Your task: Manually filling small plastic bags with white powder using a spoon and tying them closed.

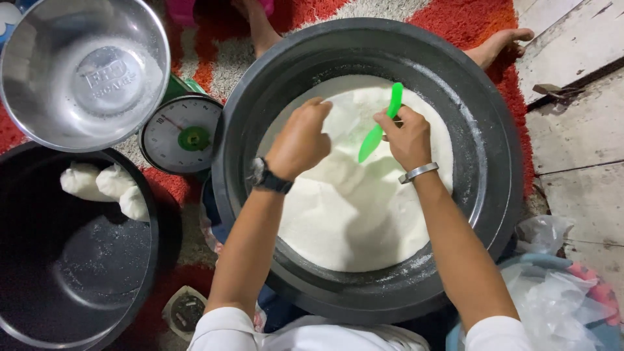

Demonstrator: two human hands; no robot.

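From the head camera, my right hand (408, 138) is closed around the handle of a green plastic scoop (381, 125), its fingers wrapped tight, the blade angled down and to the left into the powder. My left hand (300, 140) is curled, fingertips pinched at a thin clear plastic bag (348, 117) that is hard to separate from the white behind it; I cannot tell how much of the bag it has hold of.

Both hands hover over a large round black basin (494, 169), matte plastic with a broad rim dusted white. It holds a mound of fine white powder (357, 214), soft and smooth. My forearms cover part of the near rim.

On my left wrist sits a dark watch (268, 178); on my right, a metal bangle (418, 172).

To the left, a second black basin (140, 260), cut off by the edge, holds three filled white bags (107, 183), knotted and lumpy. Far left is a shiny steel bowl (84, 71), partly hiding a round kitchen scale (182, 135) with a white dial. Near right lie crumpled clear plastic bags (559, 292), partly cut off. Beneath everything is a shaggy red and cream rug (468, 19); worn grey floorboards (578, 130) show at right.
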